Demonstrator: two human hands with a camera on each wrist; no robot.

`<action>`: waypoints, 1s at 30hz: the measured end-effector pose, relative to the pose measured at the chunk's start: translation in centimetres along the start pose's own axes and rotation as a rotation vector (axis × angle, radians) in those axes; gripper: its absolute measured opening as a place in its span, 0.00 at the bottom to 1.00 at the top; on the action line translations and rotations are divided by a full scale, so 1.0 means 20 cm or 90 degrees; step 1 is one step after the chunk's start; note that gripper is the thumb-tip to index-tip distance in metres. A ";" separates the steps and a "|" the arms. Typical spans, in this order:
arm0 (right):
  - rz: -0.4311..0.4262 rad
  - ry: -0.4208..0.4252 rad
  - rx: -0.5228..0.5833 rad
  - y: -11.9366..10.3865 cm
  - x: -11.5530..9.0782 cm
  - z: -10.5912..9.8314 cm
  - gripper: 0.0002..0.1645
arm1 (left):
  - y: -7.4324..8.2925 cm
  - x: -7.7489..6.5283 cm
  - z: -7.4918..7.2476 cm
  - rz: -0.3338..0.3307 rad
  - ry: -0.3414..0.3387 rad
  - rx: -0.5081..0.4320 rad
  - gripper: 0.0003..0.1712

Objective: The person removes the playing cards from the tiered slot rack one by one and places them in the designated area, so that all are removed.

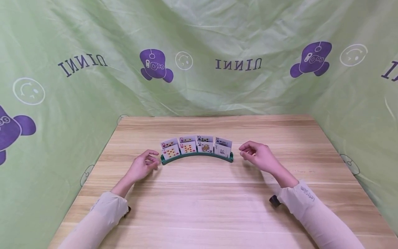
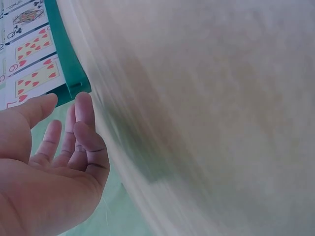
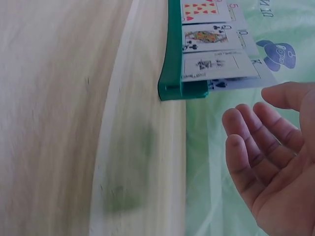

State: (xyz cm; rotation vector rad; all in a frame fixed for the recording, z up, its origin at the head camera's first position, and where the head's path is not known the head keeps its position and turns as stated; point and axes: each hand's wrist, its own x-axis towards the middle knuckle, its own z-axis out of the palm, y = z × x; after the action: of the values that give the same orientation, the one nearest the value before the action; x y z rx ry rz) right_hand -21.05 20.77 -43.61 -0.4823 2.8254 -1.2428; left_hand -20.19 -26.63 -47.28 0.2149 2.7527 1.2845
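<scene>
A curved green card holder [image 1: 197, 154] stood on the wooden desk [image 1: 199, 207], toward its far side, its two ends bending nearer to the person than its middle. Two rows of playing cards leaned upright in it. In the near row, from left to right, were a seven of hearts [image 1: 171, 152], a nine of hearts [image 1: 188, 147], a queen of clubs [image 1: 205, 147] and a joker [image 1: 222, 151]. Behind them, partly covered, rose a red eight [image 1: 169, 142], a red five [image 1: 187, 139], a black ten [image 1: 204, 139] and a king of spades [image 1: 223, 141].

The left hand [image 1: 143, 166] was just beside the holder's left end, its fingers loosely bent and its thumb apart from them; whether a fingertip touched the green end could not be told. The right hand [image 1: 258, 155] hung near the right end, apart from it, with fingers relaxed and gently curved, the thumb held away from them.

Pale sleeves [image 1: 300, 199] covered both forearms, and a dark object [image 1: 275, 201] showed beneath the right cuff. Beyond the desk, and along its left and right sides, hung green cloth [image 1: 199, 97] printed with purple figures [image 1: 155, 65], smiling faces [image 1: 184, 61] and mirrored lettering [image 1: 238, 64].
</scene>
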 end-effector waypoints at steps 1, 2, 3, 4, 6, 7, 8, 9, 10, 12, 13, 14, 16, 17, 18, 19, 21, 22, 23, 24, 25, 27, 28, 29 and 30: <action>0.008 0.001 0.008 0.00 0.00 0.00 0.13 | 0.00 0.00 0.00 -0.003 0.000 -0.003 0.22; 0.016 0.001 0.018 -0.01 0.00 0.01 0.13 | 0.00 0.00 0.01 -0.007 0.000 -0.003 0.22; 0.023 0.001 0.027 -0.01 0.01 0.01 0.13 | 0.00 0.00 0.01 -0.008 -0.002 -0.004 0.21; 0.029 0.003 0.035 -0.02 0.01 0.02 0.13 | 0.00 0.00 0.01 -0.009 -0.003 -0.002 0.21; 0.039 0.004 0.051 -0.03 0.01 0.03 0.13 | 0.00 0.00 0.01 -0.010 -0.003 0.000 0.21; 0.044 0.004 0.059 -0.03 0.01 0.04 0.13 | 0.01 0.00 0.01 -0.012 -0.002 0.000 0.21; 0.048 0.004 0.067 -0.03 0.01 0.04 0.13 | 0.01 0.00 0.01 -0.010 -0.002 0.001 0.21; 0.053 0.004 0.077 -0.03 0.02 0.05 0.13 | 0.01 0.00 0.02 -0.008 0.000 -0.001 0.21; 0.057 0.003 0.086 -0.03 0.02 0.05 0.12 | 0.01 0.00 0.02 -0.007 0.001 -0.002 0.21; 0.063 0.005 0.105 -0.04 0.02 0.06 0.11 | 0.01 0.00 0.02 -0.005 0.003 -0.005 0.21; 0.063 0.006 0.112 -0.04 0.02 0.07 0.11 | 0.01 0.01 0.03 -0.010 0.005 -0.009 0.21; 0.065 0.008 0.119 -0.04 0.02 0.07 0.11 | 0.01 0.01 0.03 -0.010 0.005 -0.011 0.21; 0.073 0.010 0.130 -0.04 0.02 0.08 0.10 | 0.01 0.01 0.04 -0.011 0.003 -0.015 0.21; 0.077 0.010 0.134 -0.04 0.02 0.09 0.10 | 0.01 0.01 0.04 -0.011 0.003 -0.015 0.21; 0.081 0.010 0.137 -0.04 0.02 0.09 0.10 | 0.01 0.01 0.04 -0.011 0.003 -0.015 0.21; 0.086 0.009 0.141 -0.04 0.03 0.10 0.10 | 0.01 0.01 0.04 -0.012 0.004 -0.016 0.21; 0.096 0.007 0.148 -0.04 0.03 0.11 0.10 | 0.01 0.01 0.04 -0.011 0.004 -0.016 0.21; 0.099 0.006 0.153 -0.04 0.03 0.11 0.10 | 0.01 0.01 0.04 -0.012 0.005 -0.016 0.21; 0.100 0.005 0.156 -0.05 0.03 0.11 0.10 | 0.02 0.01 0.04 -0.013 0.006 -0.016 0.21; 0.100 0.005 0.158 -0.05 0.03 0.12 0.10 | 0.02 0.01 0.04 -0.014 0.006 -0.017 0.21; 0.100 0.004 0.158 -0.05 0.03 0.12 0.10 | 0.02 0.01 0.04 -0.014 0.006 -0.016 0.21; 0.097 0.005 0.157 -0.05 0.03 0.13 0.10 | 0.02 0.01 0.05 -0.017 0.005 -0.016 0.21; 0.095 0.005 0.157 -0.05 0.03 0.13 0.10 | 0.02 0.01 0.05 -0.018 0.005 -0.016 0.20; 0.093 0.006 0.156 -0.05 0.03 0.13 0.10 | 0.02 0.01 0.05 -0.019 0.004 -0.014 0.20; 0.091 0.008 0.156 -0.06 0.03 0.14 0.10 | 0.02 0.01 0.05 -0.019 0.004 -0.014 0.20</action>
State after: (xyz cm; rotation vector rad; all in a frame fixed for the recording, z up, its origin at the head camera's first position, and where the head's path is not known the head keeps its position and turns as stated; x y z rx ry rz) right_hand -21.02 17.89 -44.60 -0.2575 2.6122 -1.5364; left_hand -20.24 -25.60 -47.67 0.1677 2.7357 1.3096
